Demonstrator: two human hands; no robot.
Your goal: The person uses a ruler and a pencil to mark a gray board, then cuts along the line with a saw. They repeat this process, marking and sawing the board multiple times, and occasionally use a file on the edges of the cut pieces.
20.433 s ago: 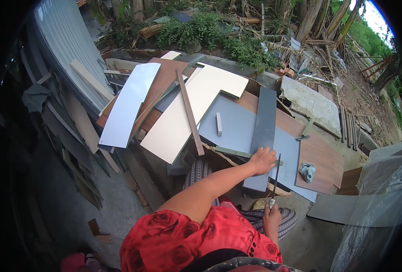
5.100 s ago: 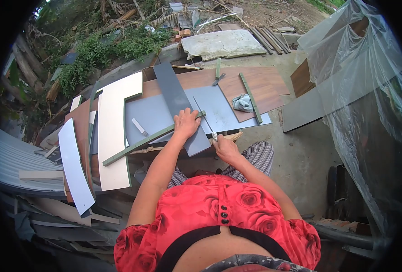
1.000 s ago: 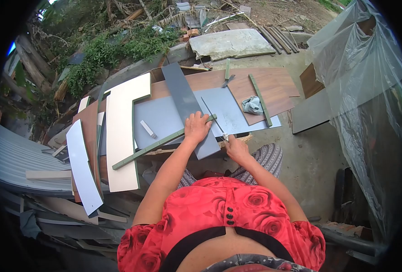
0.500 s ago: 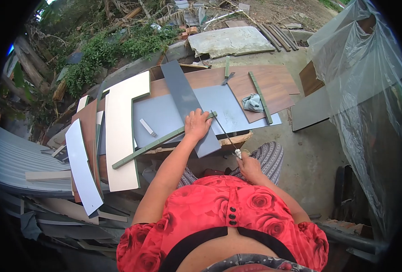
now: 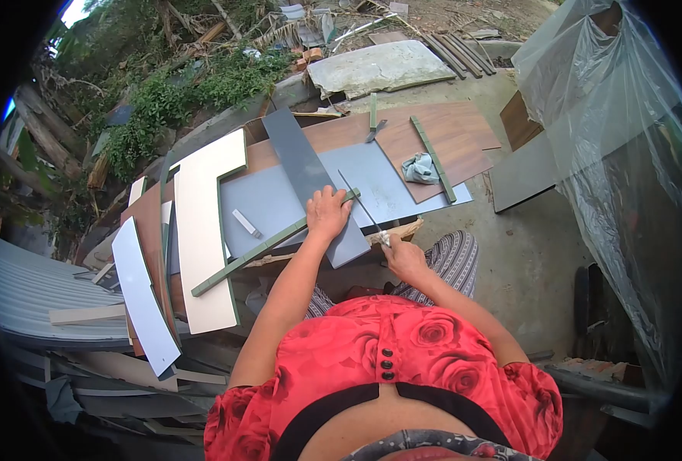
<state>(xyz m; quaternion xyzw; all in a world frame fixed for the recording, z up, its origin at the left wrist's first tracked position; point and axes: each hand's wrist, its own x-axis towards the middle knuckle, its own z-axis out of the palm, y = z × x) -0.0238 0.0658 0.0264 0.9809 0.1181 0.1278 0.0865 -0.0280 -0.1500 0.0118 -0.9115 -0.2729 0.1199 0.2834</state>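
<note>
A long green strip point(image 5: 250, 257) lies slantwise over a cream board point(image 5: 199, 223) and a dark grey plank point(image 5: 295, 154). Pressed onto the strip near its right end, where it crosses the plank, is my left hand point(image 5: 328, 212), fingers wrapped round it. My right hand point(image 5: 404, 257) is closed on the pale handle of a thin saw-like blade point(image 5: 365, 207). The blade slants up and left, touching or just beside the strip's end, right of my left hand. A small white block point(image 5: 246, 223) rests on the blue-grey sheet point(image 5: 260, 196).
To the right, a green strip point(image 5: 432, 159) and a crumpled cloth point(image 5: 420, 168) rest on a brown board point(image 5: 464, 157). A curved white panel point(image 5: 143, 296) is at the left. Clear plastic sheeting point(image 5: 614, 154) hangs at the right. Behind is a concrete slab point(image 5: 379, 69).
My right hand has moved up and left with the blade, whose tip now reaches farther past the strip. My left hand stays on the strip. The whole view has shifted slightly.
</note>
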